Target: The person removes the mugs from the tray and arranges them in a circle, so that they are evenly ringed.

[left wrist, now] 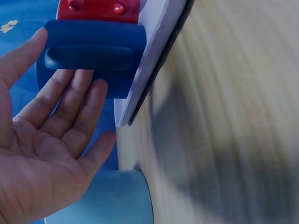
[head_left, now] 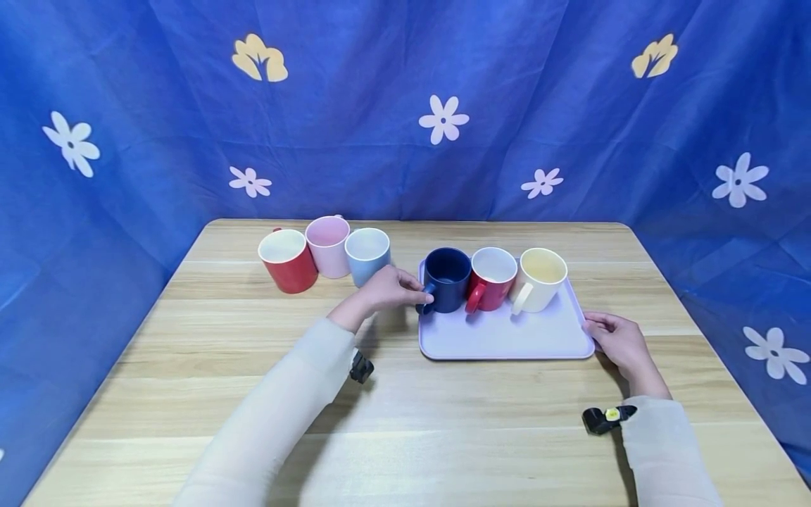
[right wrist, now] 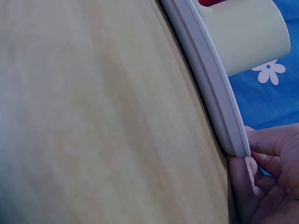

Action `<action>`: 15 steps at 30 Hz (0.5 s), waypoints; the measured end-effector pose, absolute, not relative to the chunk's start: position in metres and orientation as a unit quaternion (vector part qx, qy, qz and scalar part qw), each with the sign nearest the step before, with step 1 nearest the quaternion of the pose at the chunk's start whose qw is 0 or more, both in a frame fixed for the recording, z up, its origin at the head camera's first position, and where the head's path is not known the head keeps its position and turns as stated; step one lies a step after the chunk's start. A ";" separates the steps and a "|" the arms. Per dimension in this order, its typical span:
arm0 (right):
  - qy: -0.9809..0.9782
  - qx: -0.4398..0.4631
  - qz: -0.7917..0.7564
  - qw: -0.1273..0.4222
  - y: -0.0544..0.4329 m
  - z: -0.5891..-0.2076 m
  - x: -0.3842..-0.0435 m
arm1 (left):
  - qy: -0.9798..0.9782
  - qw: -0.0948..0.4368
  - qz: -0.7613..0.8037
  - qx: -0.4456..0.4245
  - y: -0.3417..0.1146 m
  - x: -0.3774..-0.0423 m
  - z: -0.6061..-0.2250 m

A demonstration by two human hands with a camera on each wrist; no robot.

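Navy mug, left edge of the tray: left hand at its handle, fingers loosely spread, only left-wrist view reveals! Right hand pinches the right edge.

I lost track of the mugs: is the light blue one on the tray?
No, the light blue mug stands on the wooden table, apart from the lilac tray.
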State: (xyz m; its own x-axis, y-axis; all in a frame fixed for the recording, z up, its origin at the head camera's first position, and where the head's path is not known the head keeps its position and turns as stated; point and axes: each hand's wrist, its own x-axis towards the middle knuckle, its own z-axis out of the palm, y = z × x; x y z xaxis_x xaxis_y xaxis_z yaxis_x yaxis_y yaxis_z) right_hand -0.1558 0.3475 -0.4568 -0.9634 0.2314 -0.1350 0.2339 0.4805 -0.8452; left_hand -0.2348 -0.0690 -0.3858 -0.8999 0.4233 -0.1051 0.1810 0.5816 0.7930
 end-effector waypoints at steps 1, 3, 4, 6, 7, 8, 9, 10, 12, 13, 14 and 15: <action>0.861 0.136 -0.491 0.002 0.348 -0.457 -0.156 | 0.877 0.147 0.423 0.173 -0.069 -0.236 -0.385; 0.861 0.136 -0.490 0.003 0.348 -0.457 -0.156 | 0.876 0.151 0.424 0.173 -0.068 -0.238 -0.384; 0.861 0.135 -0.490 0.003 0.348 -0.458 -0.156 | 0.875 0.152 0.425 0.173 -0.067 -0.239 -0.383; 0.861 0.132 -0.491 0.002 0.349 -0.459 -0.156 | 0.876 0.150 0.426 0.170 -0.067 -0.240 -0.382; 0.861 0.131 -0.491 0.002 0.349 -0.459 -0.156 | 0.876 0.150 0.425 0.169 -0.067 -0.241 -0.382; 0.861 0.130 -0.492 0.001 0.349 -0.459 -0.156 | 0.877 0.151 0.425 0.168 -0.067 -0.241 -0.381; 0.861 0.129 -0.492 0.001 0.350 -0.459 -0.156 | 0.877 0.152 0.424 0.167 -0.067 -0.242 -0.380; 0.860 0.129 -0.493 0.001 0.350 -0.460 -0.157 | 0.877 0.154 0.423 0.167 -0.067 -0.243 -0.380; 0.860 0.131 -0.494 0.001 0.349 -0.459 -0.157 | 0.879 0.158 0.417 0.169 -0.067 -0.244 -0.378; 0.860 0.132 -0.494 0.001 0.349 -0.459 -0.157 | 0.879 0.160 0.414 0.171 -0.066 -0.244 -0.378; 0.859 0.133 -0.494 0.002 0.349 -0.459 -0.157 | 0.880 0.161 0.411 0.174 -0.066 -0.245 -0.377; 0.859 0.133 -0.494 0.003 0.349 -0.459 -0.157 | 0.881 0.162 0.408 0.177 -0.066 -0.245 -0.376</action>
State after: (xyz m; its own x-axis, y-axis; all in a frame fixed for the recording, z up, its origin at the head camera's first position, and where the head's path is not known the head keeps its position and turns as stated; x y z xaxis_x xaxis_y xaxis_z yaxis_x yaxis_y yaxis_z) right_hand -0.1568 0.3490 -0.4587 -0.9645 0.2258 -0.1368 0.2319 0.4766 -0.8480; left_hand -0.2451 -0.0659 -0.3762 -0.8847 0.4442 -0.1413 0.1794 0.6042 0.7764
